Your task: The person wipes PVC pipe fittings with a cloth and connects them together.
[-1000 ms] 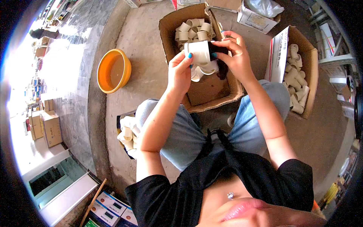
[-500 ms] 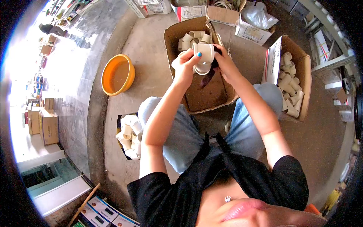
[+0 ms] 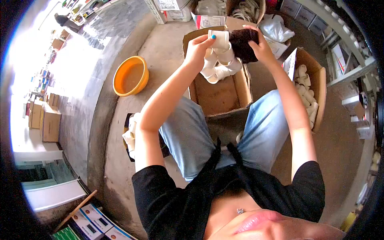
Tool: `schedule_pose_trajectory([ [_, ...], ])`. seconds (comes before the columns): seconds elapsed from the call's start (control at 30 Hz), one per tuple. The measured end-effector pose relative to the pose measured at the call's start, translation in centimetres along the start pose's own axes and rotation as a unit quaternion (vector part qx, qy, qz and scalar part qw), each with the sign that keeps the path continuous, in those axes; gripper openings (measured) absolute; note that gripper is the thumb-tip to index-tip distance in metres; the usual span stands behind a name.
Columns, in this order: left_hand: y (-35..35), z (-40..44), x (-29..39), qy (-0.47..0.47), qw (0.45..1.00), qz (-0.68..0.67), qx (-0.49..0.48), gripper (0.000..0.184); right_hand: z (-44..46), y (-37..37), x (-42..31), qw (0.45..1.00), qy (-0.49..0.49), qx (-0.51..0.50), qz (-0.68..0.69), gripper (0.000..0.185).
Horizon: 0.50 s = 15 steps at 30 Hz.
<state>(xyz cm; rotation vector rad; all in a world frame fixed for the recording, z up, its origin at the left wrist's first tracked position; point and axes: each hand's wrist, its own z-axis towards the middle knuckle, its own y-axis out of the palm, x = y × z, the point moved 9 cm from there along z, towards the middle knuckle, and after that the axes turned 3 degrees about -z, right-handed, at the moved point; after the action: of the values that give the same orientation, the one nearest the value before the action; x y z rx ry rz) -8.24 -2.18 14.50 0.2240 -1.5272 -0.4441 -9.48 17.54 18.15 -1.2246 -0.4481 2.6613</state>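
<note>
My left hand (image 3: 197, 51) grips a white plastic pipe fitting (image 3: 219, 39) by its left side, thumb on top. A dark brown cloth (image 3: 242, 45) is bunched in my right hand (image 3: 261, 47), close beside the fitting's right end. Whether the cloth touches the fitting I cannot tell. Below both hands stands an open cardboard box (image 3: 222, 97) between my knees. Several more white pipe fittings (image 3: 219, 73) appear below the held one, over the far part of the box.
To the right, a cardboard box (image 3: 319, 86) holds cream fittings (image 3: 304, 90). A dark container with white fittings (image 3: 129, 138) is beside my left leg. An orange basin (image 3: 131, 76) sits on the floor at left. Boxes and a plastic bag (image 3: 276, 29) lie beyond; shelving (image 3: 354, 68) lines the right.
My hands have moved farther apart and forward. The cloth, earlier largely hidden behind the fitting, now shows spread out in my right hand. The view has also shifted slightly.
</note>
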Motion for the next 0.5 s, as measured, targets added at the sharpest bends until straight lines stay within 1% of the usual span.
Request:
schedule_pose_trajectory([
  [0.1,-0.6,0.9,1.2,0.018,1.000,0.012,0.006,0.027,0.8,1.7,-0.6,0.996,-0.012,-0.089,-0.006,0.044],
  [0.13,-0.8,1.4,1.4,0.047,0.999,0.023,0.003,0.030,1.0,2.2,0.2,0.995,-0.013,-0.094,0.006,0.044],
  [0.17,-1.2,1.8,1.1,0.043,0.999,0.025,0.011,0.029,1.4,2.8,0.9,0.995,-0.015,-0.100,0.018,0.045],
  [0.23,-2.4,2.3,0.1,0.031,0.999,0.031,0.029,0.026,1.1,4.2,1.8,0.987,0.060,-0.114,0.100,0.037],
  [0.27,-2.8,2.3,-0.3,0.039,0.998,0.042,0.021,0.030,0.9,4.5,2.0,0.985,0.075,-0.099,0.124,0.033],
  [0.3,-3.5,2.5,-1.0,0.050,0.997,0.058,0.026,0.029,0.8,4.9,1.8,0.981,0.090,-0.083,0.147,0.030],
  [0.33,-3.5,2.5,-1.7,0.039,0.998,0.043,0.010,0.028,0.6,6.1,1.4,0.954,0.125,-0.080,0.261,0.030],
  [0.4,-3.4,1.8,-1.9,0.010,1.000,0.003,-0.010,0.024,0.7,6.9,1.7,0.947,0.156,-0.101,0.262,0.033],
  [0.43,-3.6,1.9,-1.8,0.022,1.000,-0.003,-0.006,0.024,0.5,7.3,2.7,0.941,0.176,-0.101,0.272,0.034],
  [0.5,-3.5,2.0,-1.3,0.046,0.999,-0.014,-0.001,0.023,0.6,6.9,4.1,0.943,0.190,-0.024,0.273,0.035],
])
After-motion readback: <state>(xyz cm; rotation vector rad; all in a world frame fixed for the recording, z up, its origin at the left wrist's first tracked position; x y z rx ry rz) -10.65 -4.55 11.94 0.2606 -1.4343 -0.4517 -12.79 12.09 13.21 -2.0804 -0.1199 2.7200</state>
